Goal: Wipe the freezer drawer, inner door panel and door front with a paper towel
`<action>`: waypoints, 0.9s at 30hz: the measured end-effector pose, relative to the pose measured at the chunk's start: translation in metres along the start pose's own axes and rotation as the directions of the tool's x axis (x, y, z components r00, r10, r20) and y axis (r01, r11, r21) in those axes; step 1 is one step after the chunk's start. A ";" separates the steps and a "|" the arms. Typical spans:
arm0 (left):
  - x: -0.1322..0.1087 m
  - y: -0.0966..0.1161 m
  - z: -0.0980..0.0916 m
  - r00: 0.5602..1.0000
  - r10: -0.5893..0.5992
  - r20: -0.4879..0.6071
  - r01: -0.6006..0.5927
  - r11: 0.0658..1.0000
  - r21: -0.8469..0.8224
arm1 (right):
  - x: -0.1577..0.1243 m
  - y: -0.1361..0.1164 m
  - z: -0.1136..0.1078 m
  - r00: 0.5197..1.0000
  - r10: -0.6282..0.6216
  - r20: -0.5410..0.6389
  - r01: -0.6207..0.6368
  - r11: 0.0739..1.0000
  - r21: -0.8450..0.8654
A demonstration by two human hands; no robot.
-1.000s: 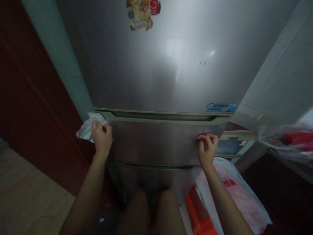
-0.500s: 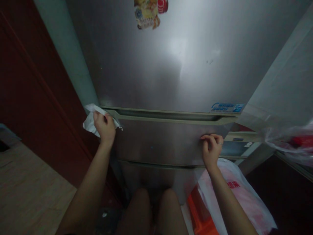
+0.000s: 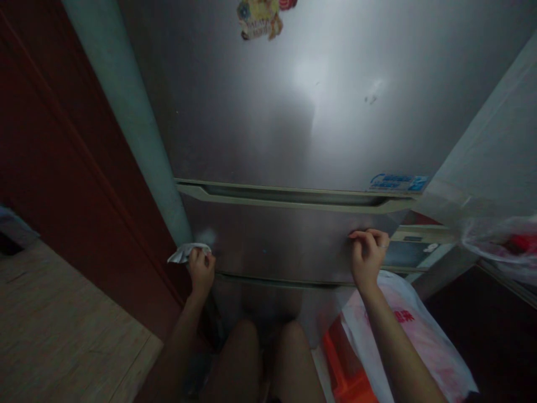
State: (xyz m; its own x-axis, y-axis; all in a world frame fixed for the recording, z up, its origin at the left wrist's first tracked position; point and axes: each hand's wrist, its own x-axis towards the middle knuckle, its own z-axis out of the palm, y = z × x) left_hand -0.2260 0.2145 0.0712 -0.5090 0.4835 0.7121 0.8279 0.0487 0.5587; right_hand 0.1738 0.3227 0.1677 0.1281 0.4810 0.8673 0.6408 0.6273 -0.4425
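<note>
A silver fridge (image 3: pixel 268 240) with a pale handle strip (image 3: pixel 293 201) fills the middle of the view. My left hand (image 3: pixel 202 271) pinches a white cloth (image 3: pixel 184 253) at the left edge of the middle drawer, below the handle strip. On the right part of the same drawer front rests my right hand (image 3: pixel 369 254), its fingers curled against the metal; whether anything is between them is hidden. A ring shows on one of its fingers.
A colourful magnet (image 3: pixel 260 19) sits on the upper door. At lower right are a white bag (image 3: pixel 419 330) and an orange container (image 3: pixel 346 369). A dark red door panel (image 3: pixel 84 157) runs along the left side.
My left hand has moved down and slightly right with the cloth, from the handle strip's left end to the drawer's lower left edge. My right hand stays at nearly the same place.
</note>
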 end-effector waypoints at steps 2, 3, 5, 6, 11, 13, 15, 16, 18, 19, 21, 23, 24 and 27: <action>-0.023 -0.006 0.007 1.000 -0.020 0.009 0.020 1.000 -0.011 | 0.000 0.001 0.001 1.000 -0.011 -0.004 0.011 1.000 0.000; -0.032 -0.008 0.009 0.999 -0.031 0.008 0.031 0.999 -0.017 | 0.000 0.001 0.001 1.000 -0.013 -0.009 0.013 1.000 -0.001; -0.042 -0.007 0.012 0.999 -0.051 -0.007 0.051 0.998 -0.026 | 0.000 0.001 0.001 1.000 -0.012 -0.010 0.012 1.000 -0.005; -0.043 -0.005 0.013 0.998 -0.059 -0.018 0.058 0.998 -0.032 | 0.000 0.001 0.001 1.000 -0.011 -0.006 0.011 1.000 -0.008; -0.005 0.020 0.006 0.995 -0.062 -0.080 0.057 0.997 -0.060 | 0.000 0.003 0.000 1.000 -0.028 0.005 0.028 1.000 -0.014; 0.027 0.039 -0.003 0.992 -0.048 -0.117 0.041 0.997 -0.067 | 0.000 0.004 0.000 1.000 -0.028 -0.001 0.028 1.000 -0.014; 0.063 0.061 -0.014 0.983 0.010 -0.182 -0.027 0.996 -0.087 | -0.001 0.005 0.001 1.000 -0.019 -0.002 0.019 1.000 -0.011; 0.080 0.073 -0.020 0.975 0.062 -0.212 -0.083 0.992 -0.093 | -0.001 0.005 0.001 1.000 -0.014 0.000 0.014 1.000 -0.010; 0.107 0.092 -0.031 0.965 0.095 -0.244 -0.119 0.989 -0.087 | -0.001 0.005 0.001 1.000 -0.008 0.004 0.008 1.000 -0.008; 0.117 0.098 -0.036 0.961 0.105 -0.255 -0.130 0.988 -0.083 | -0.001 0.005 0.001 1.000 -0.006 0.005 0.006 1.000 -0.009; 0.124 0.102 -0.042 0.963 0.119 -0.243 -0.140 0.988 -0.072 | -0.001 0.004 0.001 1.000 -0.007 0.005 0.007 1.000 -0.013; 0.118 0.094 -0.043 0.969 0.136 -0.207 -0.150 0.987 -0.055 | -0.001 0.004 0.001 1.000 -0.013 0.001 0.013 1.000 -0.015; 0.111 0.086 -0.041 0.972 0.144 -0.184 -0.155 0.987 -0.046 | -0.001 0.004 0.001 1.000 -0.018 0.000 0.018 1.000 -0.014; 0.079 0.054 -0.033 0.983 0.160 -0.085 -0.162 0.987 -0.020 | -0.001 0.005 0.002 1.000 -0.028 0.000 0.028 1.000 -0.014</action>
State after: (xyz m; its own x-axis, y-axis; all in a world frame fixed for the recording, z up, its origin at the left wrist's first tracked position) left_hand -0.2288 0.2268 0.1715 -0.3883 0.4091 0.8257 0.8946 -0.0477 0.4444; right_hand 0.1755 0.3260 0.1642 0.1101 0.4627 0.8796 0.6546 0.6322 -0.4145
